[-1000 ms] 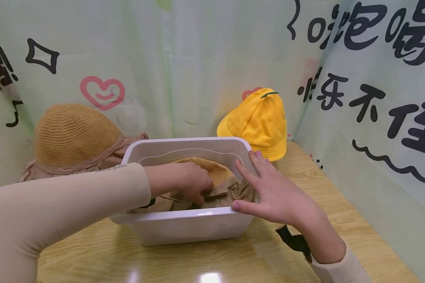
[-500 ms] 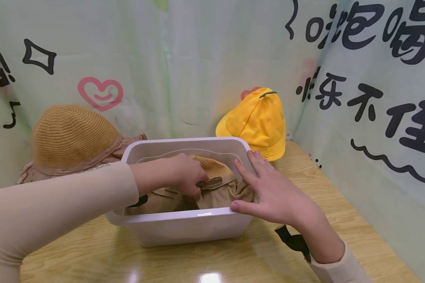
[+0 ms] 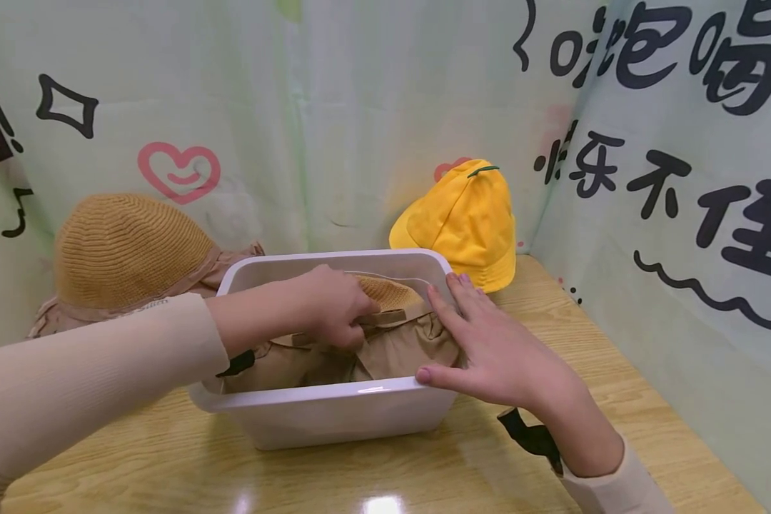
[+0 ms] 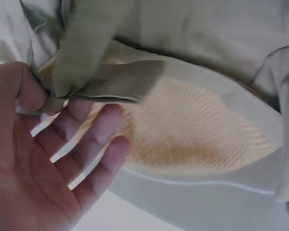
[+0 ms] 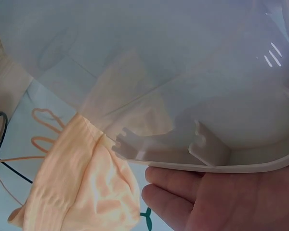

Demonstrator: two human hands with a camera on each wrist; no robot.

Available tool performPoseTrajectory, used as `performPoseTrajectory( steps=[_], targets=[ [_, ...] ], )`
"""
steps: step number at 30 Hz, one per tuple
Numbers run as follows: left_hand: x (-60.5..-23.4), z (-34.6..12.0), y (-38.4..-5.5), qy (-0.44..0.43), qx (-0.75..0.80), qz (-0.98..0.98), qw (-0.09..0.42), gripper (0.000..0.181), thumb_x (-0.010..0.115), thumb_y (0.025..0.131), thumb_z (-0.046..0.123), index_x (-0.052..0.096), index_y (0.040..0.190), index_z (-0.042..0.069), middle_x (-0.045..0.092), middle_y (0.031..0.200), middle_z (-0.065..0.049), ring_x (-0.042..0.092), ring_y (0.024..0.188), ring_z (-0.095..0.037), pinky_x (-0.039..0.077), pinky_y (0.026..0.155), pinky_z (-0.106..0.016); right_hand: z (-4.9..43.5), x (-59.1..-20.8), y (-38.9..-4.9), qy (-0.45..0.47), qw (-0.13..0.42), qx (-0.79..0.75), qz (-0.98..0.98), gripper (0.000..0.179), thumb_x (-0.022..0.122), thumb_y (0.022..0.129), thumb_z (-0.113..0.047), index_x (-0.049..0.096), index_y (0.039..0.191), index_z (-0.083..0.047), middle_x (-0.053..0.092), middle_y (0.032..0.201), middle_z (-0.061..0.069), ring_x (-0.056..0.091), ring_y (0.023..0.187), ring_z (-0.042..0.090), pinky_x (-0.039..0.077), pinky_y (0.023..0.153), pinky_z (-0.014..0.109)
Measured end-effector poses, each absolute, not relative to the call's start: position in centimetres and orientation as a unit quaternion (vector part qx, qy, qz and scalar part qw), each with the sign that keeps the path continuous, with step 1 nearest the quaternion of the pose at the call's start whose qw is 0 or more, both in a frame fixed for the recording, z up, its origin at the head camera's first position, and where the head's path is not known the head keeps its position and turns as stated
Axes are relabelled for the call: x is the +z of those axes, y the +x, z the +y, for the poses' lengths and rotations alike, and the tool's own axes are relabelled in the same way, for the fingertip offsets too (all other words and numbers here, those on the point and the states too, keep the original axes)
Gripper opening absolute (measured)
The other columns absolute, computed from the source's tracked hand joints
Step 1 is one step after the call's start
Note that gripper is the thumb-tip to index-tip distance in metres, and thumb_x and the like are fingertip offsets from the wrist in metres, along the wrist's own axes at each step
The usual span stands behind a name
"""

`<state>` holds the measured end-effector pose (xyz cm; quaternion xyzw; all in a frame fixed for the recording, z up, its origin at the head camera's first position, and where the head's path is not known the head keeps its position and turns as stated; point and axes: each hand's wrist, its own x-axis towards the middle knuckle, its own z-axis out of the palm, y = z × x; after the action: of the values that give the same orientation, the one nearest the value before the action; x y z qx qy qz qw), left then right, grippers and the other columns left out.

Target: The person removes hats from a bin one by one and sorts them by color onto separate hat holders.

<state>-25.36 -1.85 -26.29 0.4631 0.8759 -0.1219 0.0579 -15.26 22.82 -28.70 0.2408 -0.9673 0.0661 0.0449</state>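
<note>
A straw sun hat with a tan fabric brim lies inside the white plastic bin on the table. My left hand reaches into the bin and pinches the hat's fabric bow between thumb and index finger; the other fingers spread loosely beneath it in the left wrist view. Folds of the brim fill the front of the bin. My right hand rests on the bin's right rim, fingers straight and thumb toward the near corner. In the right wrist view its fingertips touch the rim's outer side.
Another straw hat with a ruffled brim sits behind the bin at left. A yellow cap with a green sprout stands at back right, its orange cord showing in the right wrist view. Printed curtains enclose the wooden table.
My left hand has moved left and slightly back, drawing the bow with it. More of the brim and its band now shows. My right hand has stayed on the rim.
</note>
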Motion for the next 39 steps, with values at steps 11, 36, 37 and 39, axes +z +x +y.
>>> performPoseTrajectory(
  steps=[11,36,37,39],
  targets=[
    [-23.3,-2.7,-25.0,0.489,-0.096,0.867,-0.029,0.012,0.054,0.086,0.023,0.061,0.096,0.022,0.054,0.07,0.004,0.053,0.063,-0.017,0.039,0.047,-0.036,22.7,-28.7,-15.3,0.229,0.039,0.07,-0.97,0.114,0.047,0.083,-0.083,0.005,0.16,-0.011,0.001,0.168,0.011,-0.002,0.154,0.028,0.015,0.123,0.05],
    [-16.6,-5.9,-22.7,0.468,-0.098,0.863,-0.164,0.006,0.054,0.087,0.017,0.05,0.085,0.02,0.053,0.077,0.006,0.05,0.058,-0.019,0.039,0.046,-0.037,22.6,-28.6,-15.2,0.21,0.022,0.132,-0.969,0.118,0.056,0.081,-0.08,0.003,0.161,-0.01,0.001,0.168,0.007,0.001,0.155,0.028,0.016,0.122,0.053],
    [-16.4,-6.1,-22.7,0.469,-0.095,0.86,-0.177,0.007,0.054,0.087,0.016,0.049,0.084,0.02,0.052,0.076,0.005,0.048,0.057,-0.019,0.037,0.046,-0.036,22.5,-28.6,-15.2,0.214,0.027,0.135,-0.967,0.117,0.057,0.081,-0.079,0.004,0.161,-0.012,0.001,0.168,0.007,0.001,0.155,0.028,0.016,0.122,0.053],
    [-15.9,-6.6,-22.6,0.468,-0.088,0.856,-0.2,0.009,0.053,0.086,0.014,0.047,0.082,0.019,0.05,0.075,0.004,0.046,0.055,-0.019,0.035,0.044,-0.035,22.5,-28.8,-15.3,0.226,0.038,0.145,-0.963,0.113,0.059,0.082,-0.077,0.003,0.161,-0.02,0.004,0.168,0.005,0.005,0.155,0.027,0.019,0.121,0.052]
  ],
)
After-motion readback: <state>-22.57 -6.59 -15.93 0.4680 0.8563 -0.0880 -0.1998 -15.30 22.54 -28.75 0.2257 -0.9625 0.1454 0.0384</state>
